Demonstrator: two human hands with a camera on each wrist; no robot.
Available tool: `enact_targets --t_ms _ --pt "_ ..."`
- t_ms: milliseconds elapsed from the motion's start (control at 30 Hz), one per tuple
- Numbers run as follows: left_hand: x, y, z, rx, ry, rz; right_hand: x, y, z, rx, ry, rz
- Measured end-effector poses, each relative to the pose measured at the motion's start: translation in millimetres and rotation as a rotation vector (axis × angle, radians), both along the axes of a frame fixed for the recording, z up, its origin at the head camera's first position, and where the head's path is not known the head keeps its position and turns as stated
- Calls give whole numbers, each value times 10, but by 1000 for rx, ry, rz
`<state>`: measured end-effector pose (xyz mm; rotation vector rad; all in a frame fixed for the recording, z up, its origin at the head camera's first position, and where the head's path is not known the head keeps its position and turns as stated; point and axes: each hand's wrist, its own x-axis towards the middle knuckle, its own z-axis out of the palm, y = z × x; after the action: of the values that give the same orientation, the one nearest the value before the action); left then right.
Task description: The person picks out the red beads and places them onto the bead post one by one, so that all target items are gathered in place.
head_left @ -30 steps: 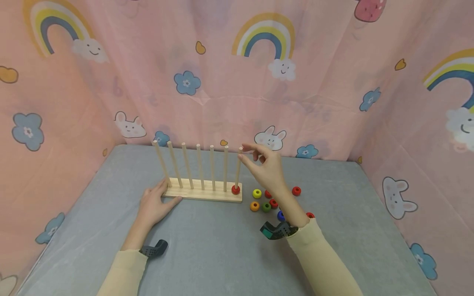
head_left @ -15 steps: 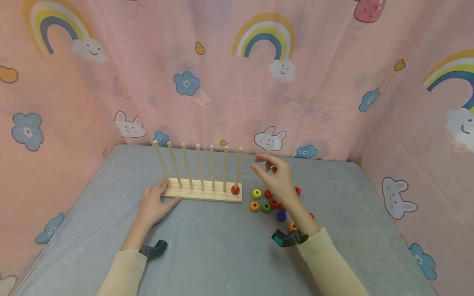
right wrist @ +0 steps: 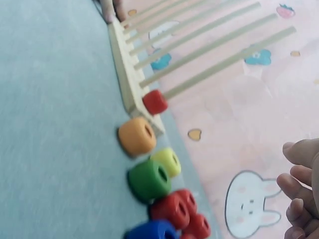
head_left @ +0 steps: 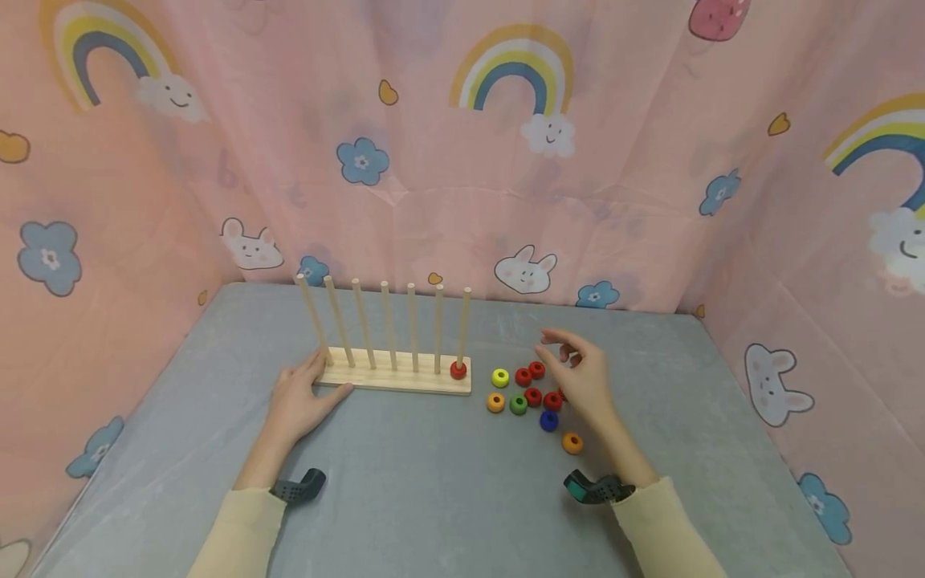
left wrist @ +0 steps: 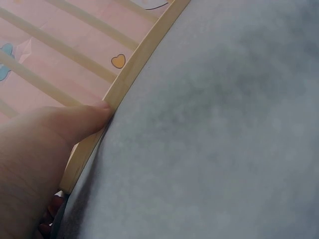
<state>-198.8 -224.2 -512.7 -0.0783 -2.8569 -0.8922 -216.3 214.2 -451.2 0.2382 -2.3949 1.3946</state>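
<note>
A wooden peg rack [head_left: 396, 379] with several upright dowels stands on the table, one red bead [head_left: 458, 370] sitting at the foot of its rightmost dowel. My left hand [head_left: 302, 399] holds the left end of the rack's base, thumb along the front edge and fingers at the far side. In the left wrist view the thumb [left wrist: 84, 122] presses on that edge. My right hand [head_left: 584, 377] is over the right side of the loose beads, fingers loosely bent, nothing between them. Near it lie several red beads [head_left: 552, 400], partly hidden by the hand.
Left of the right hand are a yellow bead [head_left: 500, 377], a green bead [head_left: 518, 404] and an orange bead [head_left: 495, 402]. A blue bead [head_left: 549, 421] and another orange bead [head_left: 572, 442] lie closer to the front. A pink patterned curtain [head_left: 448, 177] surrounds the grey table [head_left: 433, 498].
My right hand has moved from the top of the rightmost dowel, right and down toward the loose beads. The left hand stays on the rack.
</note>
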Motion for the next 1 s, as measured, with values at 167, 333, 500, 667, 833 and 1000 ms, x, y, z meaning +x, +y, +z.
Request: enact_targets --t_ms 167,333,500,667,833,1000 --pt "-13 4 4 5 3 2 64 228 -89 22 0 -48" --pt "-22 5 16 8 1 5 142 424 -158 50 7 -110" --pt "-23 0 30 3 2 7 258 589 -218 87 -35 -161" --pt "9 -20 26 12 6 10 429 705 -301 88 -62 -183" --pt "49 -35 7 -10 7 7 656 799 -448 26 -121 -225" --pt "25 -18 7 -9 5 -9 756 877 -543 -7 -135 -267"
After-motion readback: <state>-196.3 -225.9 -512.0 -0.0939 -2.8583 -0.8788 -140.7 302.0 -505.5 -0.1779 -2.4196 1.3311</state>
